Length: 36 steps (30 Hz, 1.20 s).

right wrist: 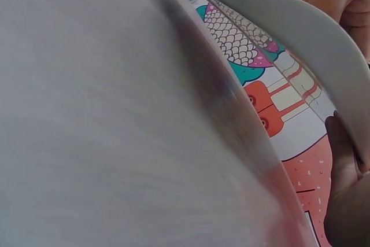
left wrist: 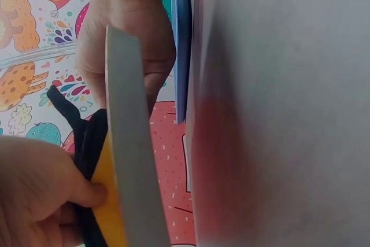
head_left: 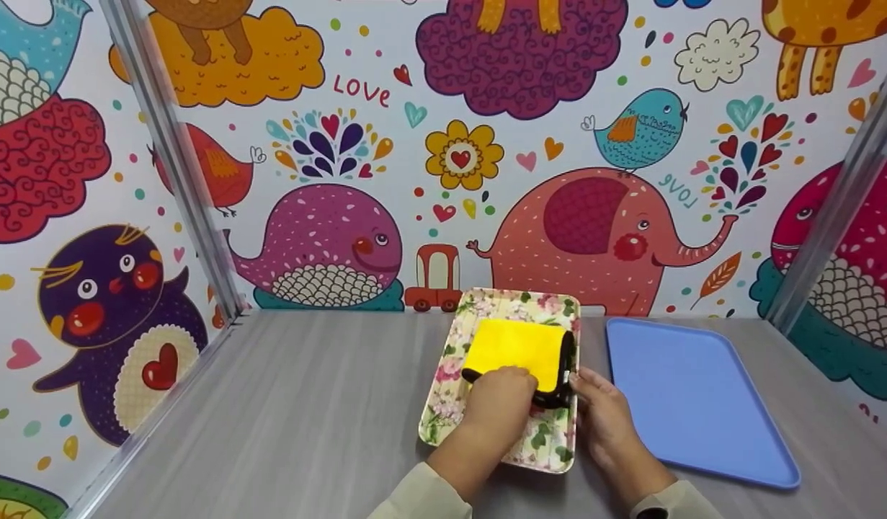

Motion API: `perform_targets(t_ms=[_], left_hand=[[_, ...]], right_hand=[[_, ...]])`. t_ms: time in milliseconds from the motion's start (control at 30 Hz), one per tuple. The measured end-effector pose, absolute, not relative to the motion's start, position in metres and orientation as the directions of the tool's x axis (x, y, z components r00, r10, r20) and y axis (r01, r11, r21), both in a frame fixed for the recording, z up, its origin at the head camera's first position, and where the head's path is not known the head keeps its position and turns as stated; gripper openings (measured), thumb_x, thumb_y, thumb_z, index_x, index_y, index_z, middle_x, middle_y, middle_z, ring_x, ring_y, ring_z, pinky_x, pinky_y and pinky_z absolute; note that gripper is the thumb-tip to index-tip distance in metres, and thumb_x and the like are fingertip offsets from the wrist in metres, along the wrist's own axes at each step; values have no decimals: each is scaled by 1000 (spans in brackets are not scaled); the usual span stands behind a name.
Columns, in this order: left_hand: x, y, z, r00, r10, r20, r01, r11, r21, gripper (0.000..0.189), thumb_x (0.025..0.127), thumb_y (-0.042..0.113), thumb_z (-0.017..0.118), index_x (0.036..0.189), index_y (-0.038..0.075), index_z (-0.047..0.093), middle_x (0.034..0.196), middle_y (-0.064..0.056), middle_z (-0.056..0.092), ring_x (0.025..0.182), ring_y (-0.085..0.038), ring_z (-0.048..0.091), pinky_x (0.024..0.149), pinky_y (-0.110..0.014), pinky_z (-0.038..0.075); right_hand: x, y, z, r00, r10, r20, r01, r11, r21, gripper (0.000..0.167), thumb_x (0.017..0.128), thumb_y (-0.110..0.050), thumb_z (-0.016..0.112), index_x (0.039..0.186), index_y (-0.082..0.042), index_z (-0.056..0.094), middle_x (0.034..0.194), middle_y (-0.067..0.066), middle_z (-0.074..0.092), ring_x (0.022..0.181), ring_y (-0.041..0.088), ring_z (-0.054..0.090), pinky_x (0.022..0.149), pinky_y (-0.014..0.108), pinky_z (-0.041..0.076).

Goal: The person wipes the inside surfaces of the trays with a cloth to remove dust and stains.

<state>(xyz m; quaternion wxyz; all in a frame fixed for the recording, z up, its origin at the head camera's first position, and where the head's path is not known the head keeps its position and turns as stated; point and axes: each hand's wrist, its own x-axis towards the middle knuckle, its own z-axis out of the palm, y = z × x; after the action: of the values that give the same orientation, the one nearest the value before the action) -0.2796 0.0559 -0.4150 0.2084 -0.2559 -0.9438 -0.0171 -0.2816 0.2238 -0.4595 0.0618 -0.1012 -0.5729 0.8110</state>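
A cream tray with a floral print (head_left: 511,450) is held above the table, seen edge-on in both wrist views with a gap beneath it. Over its inner face lies a folded yellow cloth with black edging (head_left: 519,349). My left hand (head_left: 502,404) grips the cloth against the tray; its thumb presses on the yellow fabric in the left wrist view. On the tray's right edge, my right hand (head_left: 610,411) holds the rim, thumb side uppermost. Some fingers of that hand are hidden beneath the tray.
A blue tray (head_left: 695,404) lies flat on the grey table (head_left: 306,411), just right of my right hand. White panels with cartoon animals (head_left: 580,238) enclose the back and sides, joined by metal corner posts (head_left: 176,158).
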Motion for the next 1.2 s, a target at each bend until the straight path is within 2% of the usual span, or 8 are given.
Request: perform_targets(t_ms=[133, 233, 367, 467, 767, 967, 1200], left_hand=[[-281, 51, -413, -777, 468, 421, 479, 874, -87, 7, 87, 22, 85, 92, 20, 80, 83, 4, 74, 78, -16, 72, 75, -30, 63], [-282, 48, -412, -776, 464, 426, 473, 876, -93, 9, 86, 23, 86, 92, 19, 81, 82, 3, 75, 77, -17, 72, 74, -32, 63], [-286, 44, -411, -786, 458, 416, 465, 881, -92, 9, 85, 24, 86, 91, 19, 80, 81, 3, 74, 77, -17, 71, 74, -32, 63], [-290, 40, -410, -805, 442, 396, 453, 889, -71, 11, 85, 25, 87, 91, 19, 80, 80, 2, 73, 76, -17, 70, 74, -32, 63], [-294, 35, -405, -879, 369, 301, 391, 920, 16, 38, 80, 38, 90, 109, 16, 81, 92, -1, 77, 83, -18, 70, 87, -34, 63], [-298, 30, -406, -867, 369, 335, 383, 923, -24, 28, 83, 32, 89, 104, 15, 82, 88, -2, 77, 82, -19, 72, 84, -35, 64], [-299, 28, -406, -897, 338, 285, 341, 939, -41, 28, 85, 25, 87, 111, 16, 80, 93, -3, 77, 86, -20, 71, 90, -37, 63]], right_hand=[[-281, 223, -460, -972, 214, -95, 15, -346, -938, 35, 104, -13, 59, 136, 0, 59, 93, -4, 76, 83, 11, 71, 76, 29, 62], [-281, 223, -461, -973, 210, -93, 13, -352, -936, 27, 104, -14, 60, 130, -4, 64, 92, -3, 76, 81, 13, 72, 73, 30, 62], [-281, 224, -461, -975, 206, -87, 12, -341, -940, 37, 105, -14, 58, 139, 0, 58, 92, -4, 77, 81, 11, 71, 73, 28, 61], [-282, 225, -461, -975, 204, -83, 8, -342, -940, 38, 105, -13, 58, 141, 2, 56, 92, -4, 77, 81, 11, 71, 73, 28, 60], [-282, 226, -460, -976, 203, -80, 3, -354, -935, 38, 106, -14, 58, 140, 1, 57, 94, -4, 78, 82, 11, 71, 74, 27, 60], [-281, 225, -459, -974, 211, -83, 3, -351, -936, 36, 106, -14, 58, 138, 2, 58, 94, -3, 78, 81, 11, 72, 73, 27, 60], [-280, 225, -460, -975, 207, -81, -3, -376, -926, 29, 105, -12, 57, 132, -3, 62, 90, -3, 77, 78, 11, 72, 70, 27, 60]])
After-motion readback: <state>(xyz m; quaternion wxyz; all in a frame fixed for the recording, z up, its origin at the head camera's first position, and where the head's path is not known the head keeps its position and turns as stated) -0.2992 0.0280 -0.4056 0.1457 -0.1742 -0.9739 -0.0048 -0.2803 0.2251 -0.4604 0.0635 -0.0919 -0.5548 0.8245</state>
